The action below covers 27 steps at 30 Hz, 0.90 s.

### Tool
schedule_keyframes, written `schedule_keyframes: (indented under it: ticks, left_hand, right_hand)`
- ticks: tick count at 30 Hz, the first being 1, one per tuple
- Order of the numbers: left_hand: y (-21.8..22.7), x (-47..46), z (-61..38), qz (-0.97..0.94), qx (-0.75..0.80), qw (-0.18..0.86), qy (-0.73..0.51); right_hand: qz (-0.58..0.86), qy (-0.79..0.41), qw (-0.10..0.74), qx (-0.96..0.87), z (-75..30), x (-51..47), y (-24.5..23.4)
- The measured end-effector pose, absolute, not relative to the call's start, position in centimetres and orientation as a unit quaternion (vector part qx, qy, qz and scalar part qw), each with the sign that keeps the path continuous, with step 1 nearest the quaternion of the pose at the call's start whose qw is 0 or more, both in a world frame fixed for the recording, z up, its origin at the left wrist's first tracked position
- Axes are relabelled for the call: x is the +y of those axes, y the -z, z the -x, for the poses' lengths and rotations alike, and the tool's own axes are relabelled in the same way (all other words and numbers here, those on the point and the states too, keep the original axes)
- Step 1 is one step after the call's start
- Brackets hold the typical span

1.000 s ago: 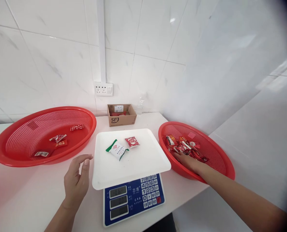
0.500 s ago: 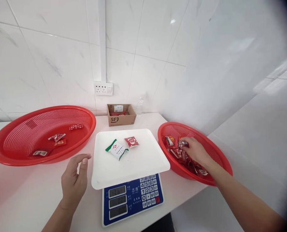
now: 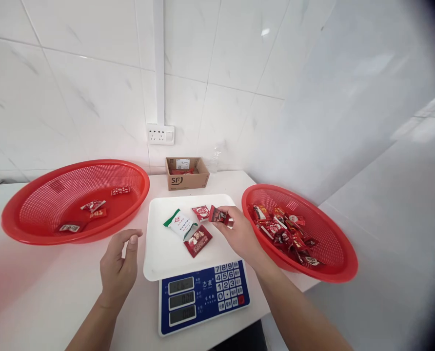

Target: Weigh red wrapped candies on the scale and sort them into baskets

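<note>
Left grip (image 3: pixel 118 268): open, fingers loosely curled, above the desk (image 3: pixel 56 292) just left of the scale and touching nothing. Its pose is much as it was half a second ago.

Right grip (image 3: pixel 239 234): closed on a small dark-red packet (image 3: pixel 218 215), which you pinch between thumb and fingertips over the back right of the white weighing tray (image 3: pixel 166 258). Half a second ago this grip was inside the right basket (image 3: pixel 344 265); now it is out and over the tray.

New on the tray: a dark-red sachet (image 3: pixel 198 240), lying flat near the middle. Behind it lie the white-and-green packet (image 3: pixel 179 225) and the red square packet (image 3: pixel 201 212), both unmoved.

The scale's blue panel (image 3: pixel 203 297) is nearest you; its displays are too small to read. Your right forearm crosses the tray's front right corner and hides part of the right basket's near rim.

The right basket holds a heap of red packets (image 3: pixel 283 229). The left basket (image 3: pixel 74 239) holds four packets, spread apart. The cardboard box (image 3: pixel 187 174) stands at the wall behind the tray, with the wall socket (image 3: pixel 161 134) above it.
</note>
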<state>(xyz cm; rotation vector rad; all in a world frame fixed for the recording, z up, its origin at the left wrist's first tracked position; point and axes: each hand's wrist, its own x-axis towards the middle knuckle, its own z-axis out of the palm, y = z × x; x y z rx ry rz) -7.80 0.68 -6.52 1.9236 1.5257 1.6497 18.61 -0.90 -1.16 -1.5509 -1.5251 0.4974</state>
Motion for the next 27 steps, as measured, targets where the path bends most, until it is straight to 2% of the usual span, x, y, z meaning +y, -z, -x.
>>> schedule_keyframes:
  ticks: [10, 24, 27]
  left_hand:
    - [6.3, 0.5, 7.6, -0.655, 0.503, 0.093, -0.555]
    - [6.1, 0.5, 7.6, -0.660, 0.494, 0.093, -0.559]
    - [6.1, 0.5, 7.5, -0.661, 0.493, 0.093, -0.558]
  right_hand:
    - [0.686, -0.118, 0.290, -0.657, -20.0, -2.9, 1.8]
    - [0.606, -0.149, 0.257, -0.738, -16.2, -3.5, 1.6]
    - [0.580, -0.155, 0.218, -0.769, -15.0, -3.3, 1.2]
